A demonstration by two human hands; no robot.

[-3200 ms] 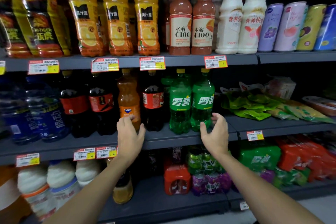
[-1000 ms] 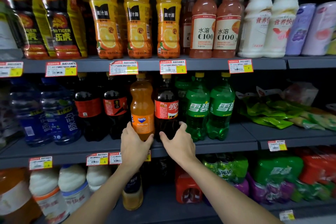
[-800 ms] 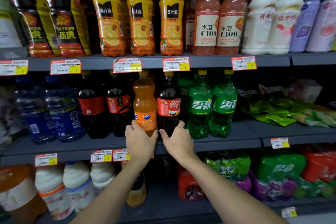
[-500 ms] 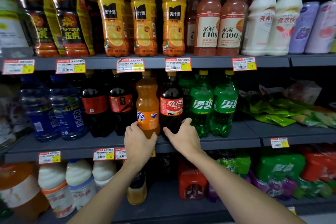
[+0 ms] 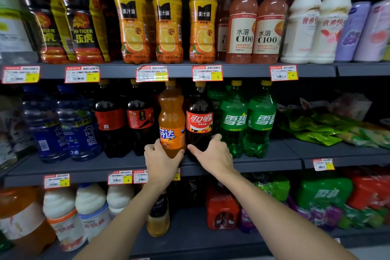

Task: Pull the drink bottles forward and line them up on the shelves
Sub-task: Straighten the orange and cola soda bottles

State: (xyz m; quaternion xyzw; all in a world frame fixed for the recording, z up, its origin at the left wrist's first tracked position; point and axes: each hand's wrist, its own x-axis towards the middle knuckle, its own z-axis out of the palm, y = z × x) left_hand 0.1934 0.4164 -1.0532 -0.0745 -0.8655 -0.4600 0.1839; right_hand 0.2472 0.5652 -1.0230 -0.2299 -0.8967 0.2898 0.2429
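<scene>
Both hands work at the middle shelf (image 5: 274, 160). The left hand (image 5: 162, 160) wraps the foot of the orange bottle (image 5: 172, 116), thumb on its right side and fingers curled round its left. The right hand (image 5: 213, 154) cups the low part of the cola bottle (image 5: 199, 120), thumb spread to the bottle's left and fingers bent round its right. The two bottles stand upright and side by side near the shelf's front edge, labels facing out. Two green bottles (image 5: 234, 120) stand just to their right, and dark bottles (image 5: 124, 120) to their left sit a little further back.

These look like large, full plastic bottles, so they are probably heavy. Being fizzy, they should feel firm under the fingers rather than squashy. The smooth walls and film labels may be slippery. They are tall on a small foot and would likely tip if tugged by the neck. A low hold close to the base suits sliding them along the shelf rather than lifting
</scene>
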